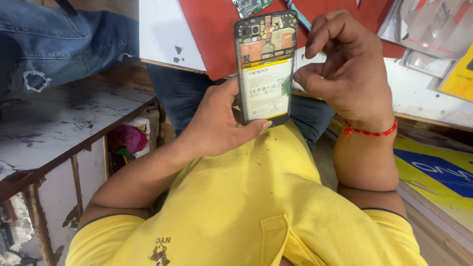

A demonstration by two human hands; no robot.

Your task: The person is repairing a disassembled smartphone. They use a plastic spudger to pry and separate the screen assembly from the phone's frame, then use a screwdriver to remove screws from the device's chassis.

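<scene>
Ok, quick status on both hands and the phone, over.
Left hand grips the opened black smartphone, white battery exposed. Right hand pinches at the battery's right edge. Nothing in the way.

Up in the middle, the white battery label (266, 89) faces the camera: a tall rectangle with dark print, edged in yellow, filling the lower part of the opened phone's back. Far right now, a yellow package (460, 79) pokes in at the bench's right edge, dark lettering on it, cut off by the frame. Just above it, at the top right corner, lie grey-white glossy packets (433, 27), overlapping. Below the bench's front edge, low right, a flat yellow sign (433, 170) carries a blue band with pale lettering.
</scene>
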